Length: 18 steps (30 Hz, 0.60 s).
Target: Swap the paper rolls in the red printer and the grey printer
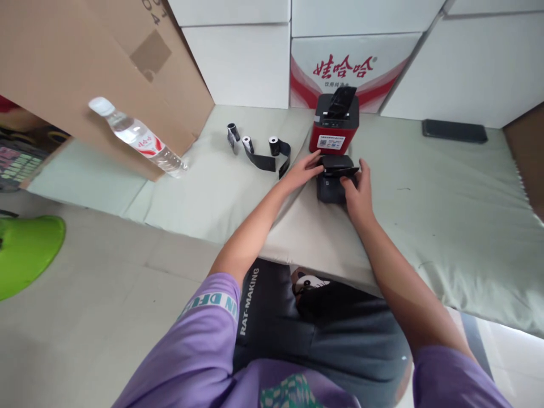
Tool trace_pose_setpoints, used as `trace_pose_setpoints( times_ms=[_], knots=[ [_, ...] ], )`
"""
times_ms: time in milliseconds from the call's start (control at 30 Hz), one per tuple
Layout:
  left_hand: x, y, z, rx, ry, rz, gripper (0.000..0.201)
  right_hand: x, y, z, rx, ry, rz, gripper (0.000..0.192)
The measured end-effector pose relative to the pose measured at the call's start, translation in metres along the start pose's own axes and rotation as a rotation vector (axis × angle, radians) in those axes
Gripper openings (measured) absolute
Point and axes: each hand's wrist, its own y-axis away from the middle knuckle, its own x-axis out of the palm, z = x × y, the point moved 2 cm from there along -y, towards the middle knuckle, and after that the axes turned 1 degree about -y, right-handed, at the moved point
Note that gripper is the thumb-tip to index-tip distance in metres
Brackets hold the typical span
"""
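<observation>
Gripping a small black plastic printer [334, 184], the right hand [358, 195] curls its fingers around it. The left hand [302, 169] rests open fingers on its lid, before a red printer [335, 127].

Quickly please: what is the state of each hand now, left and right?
Left hand: open, fingers flat on the black printer.
Right hand: curled around the printer's right side, gripping it.
</observation>
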Motion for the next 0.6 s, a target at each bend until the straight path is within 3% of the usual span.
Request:
trace_pose_setpoints(
  times_ms=[167,300,400,467,600],
  knots=[
    [-0.002,0.004,-0.006,-0.065,-0.071,-0.265,0.038,-0.003,-0.004,0.003,0.013,-0.008,-0.015,0.074],
    [-0.002,0.010,-0.008,-0.099,-0.149,-0.379,0.028,-0.002,-0.002,0.012,-0.005,-0.005,0.041,0.060],
    [-0.003,0.018,-0.021,-0.035,-0.290,-0.454,0.021,-0.002,0.001,0.018,-0.042,0.022,0.054,0.049],
    [-0.003,0.023,-0.035,0.051,-0.413,-0.438,0.016,-0.002,0.003,0.021,-0.076,0.047,0.035,0.043],
    [0.004,0.029,-0.057,0.170,-0.605,-0.222,0.015,-0.002,0.008,0.027,-0.107,0.094,-0.076,0.030]
  ],
)
